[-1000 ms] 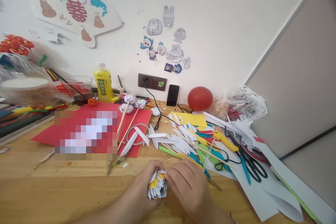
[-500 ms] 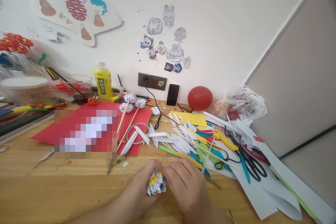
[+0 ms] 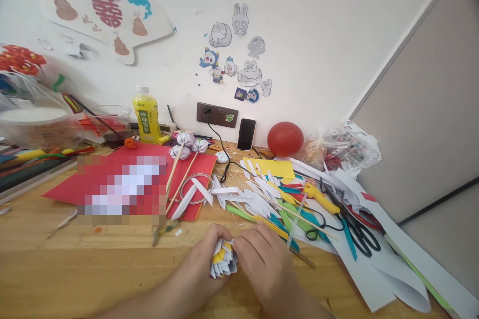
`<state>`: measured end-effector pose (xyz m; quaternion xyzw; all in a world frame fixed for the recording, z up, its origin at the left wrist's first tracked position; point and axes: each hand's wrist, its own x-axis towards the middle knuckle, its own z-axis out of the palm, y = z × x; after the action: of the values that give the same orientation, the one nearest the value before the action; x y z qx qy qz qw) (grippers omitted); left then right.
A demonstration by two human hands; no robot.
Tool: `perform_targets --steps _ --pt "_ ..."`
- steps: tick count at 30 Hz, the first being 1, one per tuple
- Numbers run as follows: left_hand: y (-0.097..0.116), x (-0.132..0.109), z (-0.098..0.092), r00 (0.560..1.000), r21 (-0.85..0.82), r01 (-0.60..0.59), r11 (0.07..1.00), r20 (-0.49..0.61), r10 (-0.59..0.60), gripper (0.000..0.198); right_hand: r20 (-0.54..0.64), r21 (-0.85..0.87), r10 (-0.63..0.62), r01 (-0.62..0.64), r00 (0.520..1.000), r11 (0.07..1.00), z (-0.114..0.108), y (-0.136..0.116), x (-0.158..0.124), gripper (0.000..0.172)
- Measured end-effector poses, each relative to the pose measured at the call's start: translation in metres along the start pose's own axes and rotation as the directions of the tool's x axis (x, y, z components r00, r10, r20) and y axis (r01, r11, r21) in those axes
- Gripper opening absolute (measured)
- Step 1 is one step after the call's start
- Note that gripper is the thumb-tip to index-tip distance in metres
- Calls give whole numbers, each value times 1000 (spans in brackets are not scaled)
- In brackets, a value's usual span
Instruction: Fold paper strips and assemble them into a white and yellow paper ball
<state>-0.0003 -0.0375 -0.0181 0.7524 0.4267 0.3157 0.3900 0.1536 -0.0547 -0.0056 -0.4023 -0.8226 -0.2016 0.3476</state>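
Note:
Low in the middle of the head view, my left hand (image 3: 209, 264) is wrapped round a folded-paper piece (image 3: 223, 259) made of white and yellow pointed segments fitted together. My right hand (image 3: 264, 264) is closed at the right edge of the same piece, with its fingertips pressed to the paper. What those fingertips pinch is hidden behind them. Just beyond my hands lies a pile of folded paper strips (image 3: 262, 194) in white, yellow, green and blue.
Right of my hands are a yellow glue gun (image 3: 324, 200), black scissors (image 3: 361, 234) and curled white paper (image 3: 374, 279). Paper flowers on sticks (image 3: 184, 145) rest on red sheets (image 3: 149, 152) to the left. A yellow bottle (image 3: 147, 117), phone (image 3: 246, 134) and red balloon (image 3: 285, 139) stand along the wall.
Both hands stay almost in place on the paper piece, with only a very slight shift. The whole view has moved by a tiny amount.

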Motion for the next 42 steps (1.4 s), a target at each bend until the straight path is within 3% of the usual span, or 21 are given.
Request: perform_targets --steps 7,21,30,36,42 --pt "-3 0 1 1000 29 -16 999 -23 16 33 82 -35 -32 35 996 999 -8 -2 4 18" --pt "-3 -2 1 999 45 -41 998 11 41 35 -28 35 46 -45 999 998 -4 -1 1 18" --pt "1 0 -3 994 92 -109 990 27 107 40 -6 13 21 -20 1000 1000 -10 -1 5 16" --pt "1 -2 -4 989 103 -151 983 18 149 40 -13 148 73 -70 997 986 -13 0 8 17" --pt "-5 -5 0 989 61 -149 987 32 147 39 -138 95 -106 119 985 988 -13 3 3 13"
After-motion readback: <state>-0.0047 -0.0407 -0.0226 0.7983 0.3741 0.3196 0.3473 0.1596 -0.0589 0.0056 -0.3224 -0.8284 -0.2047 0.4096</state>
